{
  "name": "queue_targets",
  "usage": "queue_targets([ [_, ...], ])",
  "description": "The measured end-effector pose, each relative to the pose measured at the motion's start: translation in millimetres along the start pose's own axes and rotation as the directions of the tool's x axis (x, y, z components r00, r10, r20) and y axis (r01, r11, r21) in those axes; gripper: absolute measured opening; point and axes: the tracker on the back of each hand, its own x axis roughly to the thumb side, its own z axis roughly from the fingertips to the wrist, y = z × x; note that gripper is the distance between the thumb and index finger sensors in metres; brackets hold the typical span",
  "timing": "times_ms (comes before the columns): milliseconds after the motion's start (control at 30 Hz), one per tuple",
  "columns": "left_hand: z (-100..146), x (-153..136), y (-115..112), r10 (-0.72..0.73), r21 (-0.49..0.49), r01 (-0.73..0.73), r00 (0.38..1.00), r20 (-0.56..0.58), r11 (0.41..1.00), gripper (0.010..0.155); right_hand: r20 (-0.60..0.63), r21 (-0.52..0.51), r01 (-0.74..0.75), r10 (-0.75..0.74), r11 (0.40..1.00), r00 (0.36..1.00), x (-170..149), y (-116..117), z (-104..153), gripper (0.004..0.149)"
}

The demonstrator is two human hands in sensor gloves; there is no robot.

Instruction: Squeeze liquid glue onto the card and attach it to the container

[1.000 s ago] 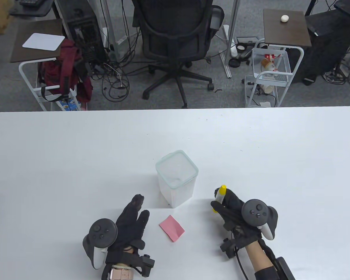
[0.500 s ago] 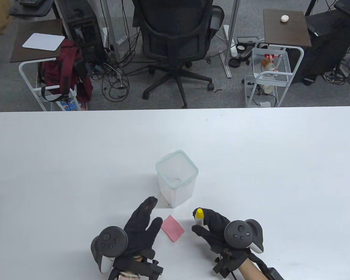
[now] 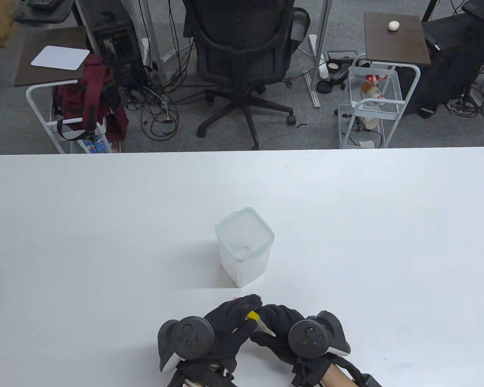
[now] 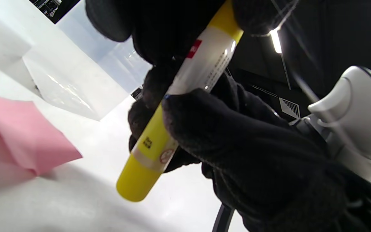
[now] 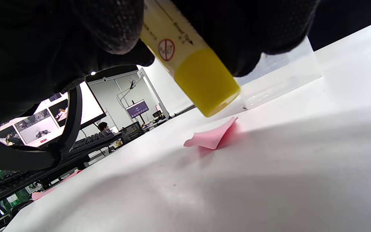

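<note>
A glue tube [image 4: 185, 87] with a white label and two yellow ends is held between both hands just above the table. My right hand [image 3: 268, 322] grips its body. My left hand [image 3: 244, 312] pinches its upper yellow end [image 3: 251, 315]. The tube's lower yellow end [image 5: 206, 82] hangs over the table near the pink card [image 5: 212, 136]. The card lies with one corner curled up [image 4: 24, 138]. In the table view it is almost fully hidden under my hands. The clear square container [image 3: 245, 246] stands just beyond them, with its lid on.
The white table [image 3: 105, 225] stretches out on all sides of the container. An office chair [image 3: 242, 60], carts and cables stand on the floor beyond the far edge.
My right hand brought the glue tube left and toward me. My left hand moved right to meet it and took hold of the tube's upper end, covering the pink card.
</note>
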Motion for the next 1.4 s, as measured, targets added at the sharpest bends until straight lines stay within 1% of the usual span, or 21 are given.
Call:
queue_targets([
  [200, 2.3, 1.3, 4.4, -0.052, 0.080, 0.054, 0.998, -0.024, 0.995, 0.053, 0.012, 0.010, -0.004, 0.003, 1.000, 1.000, 1.6, 0.2, -0.7, 0.055],
  [400, 6.4, 3.4, 9.3, -0.127, 0.153, 0.134, 0.991, -0.050, 0.979, 0.052, 0.028, 0.009, -0.092, 0.092, 0.996, 0.995, 8.3, 0.7, -0.9, 0.054],
  [567, 8.7, -3.9, 10.6, -0.148, 0.218, 0.173, 0.981, -0.127, 0.961, 0.056, 0.045, -0.005, -0.100, 0.100, 0.995, 0.994, 13.8, 2.1, -1.0, 0.053],
  [633, 8.2, -8.3, 10.1, -0.112, 0.196, 0.134, 0.986, -0.121, 0.971, 0.056, 0.038, -0.003, -0.106, 0.106, 0.994, 0.994, 14.1, 3.6, -1.1, 0.054],
  [700, 7.8, -10.9, 6.7, -0.023, 0.164, 0.036, 0.996, -0.081, 0.986, 0.061, 0.028, -0.005, -0.094, 0.094, 0.996, 0.995, 12.1, 4.4, -1.2, 0.054],
  [733, 7.1, -11.4, 5.8, 0.014, 0.150, -0.004, 0.998, -0.063, 0.989, 0.061, 0.025, -0.002, -0.091, 0.091, 0.996, 0.996, 10.9, 4.5, -0.8, 0.054],
  [800, 5.9, -11.5, 5.8, 0.038, 0.127, -0.032, 0.998, -0.045, 0.991, 0.060, 0.015, -0.005, -0.083, 0.083, 0.997, 0.996, 9.0, 4.3, -0.4, 0.054],
  [900, 5.4, -9.3, 6.1, 0.012, 0.129, -0.007, 0.999, -0.036, 0.992, 0.051, 0.006, -0.009, -0.092, 0.092, 0.996, 0.996, 7.7, 3.3, -0.5, 0.054],
  [933, 5.8, -7.8, 6.9, -0.009, 0.145, 0.015, 0.999, -0.044, 0.989, 0.048, 0.008, -0.002, -0.097, 0.097, 0.995, 0.995, 7.9, 3.3, -0.6, 0.054],
  [1000, 7.6, -5.5, 9.7, -0.092, 0.201, 0.108, 0.992, -0.084, 0.974, 0.049, 0.015, 0.005, -0.090, 0.090, 0.996, 0.996, 8.9, 4.4, -1.1, 0.054],
  [1033, 8.3, -4.7, 11.3, -0.142, 0.214, 0.161, 0.985, -0.101, 0.964, 0.051, 0.021, 0.010, -0.096, 0.096, 0.995, 0.995, 10.0, 5.2, -1.5, 0.054],
  [1100, 9.6, -5.7, 12.5, -0.181, 0.221, 0.205, 0.976, -0.122, 0.954, 0.053, 0.026, 0.013, -0.118, 0.118, 0.993, 0.993, 11.3, 5.6, -1.6, 0.054],
  [1167, 9.3, -9.0, 11.8, -0.143, 0.193, 0.163, 0.983, -0.116, 0.968, 0.055, 0.026, 0.014, -0.138, 0.137, 0.990, 0.990, 12.5, 6.1, -1.5, 0.054],
  [1200, 8.9, -10.9, 9.5, -0.094, 0.168, 0.108, 0.992, -0.087, 0.980, 0.057, 0.019, 0.005, -0.138, 0.138, 0.990, 0.990, 12.3, 5.6, -1.4, 0.054],
  [1233, 7.7, -11.2, 6.9, -0.048, 0.137, 0.055, 0.997, -0.058, 0.989, 0.062, 0.015, -0.006, -0.122, 0.122, 0.993, 0.992, 11.8, 4.6, -1.3, 0.054],
  [1267, 6.7, -10.3, 5.9, -0.032, 0.114, 0.036, 0.999, -0.036, 0.993, 0.061, 0.011, -0.009, -0.116, 0.116, 0.993, 0.993, 11.2, 4.0, -1.3, 0.054],
  [1300, 5.6, -7.7, 4.7, -0.027, 0.097, 0.028, 0.999, -0.019, 0.995, 0.055, 0.005, -0.012, -0.113, 0.114, 0.993, 0.994, 10.1, 3.2, -1.1, 0.054],
  [1367, 6.1, -1.9, 4.6, -0.104, 0.141, 0.108, 0.994, -0.033, 0.984, 0.049, 0.007, -0.007, -0.118, 0.118, 0.993, 0.993, 9.0, 2.7, -0.7, 0.054],
  [1400, 6.9, 1.5, 5.6, -0.184, 0.179, 0.192, 0.981, -0.061, 0.965, 0.049, 0.014, -0.003, -0.115, 0.115, 0.993, 0.993, 9.7, 2.9, -0.8, 0.054],
])
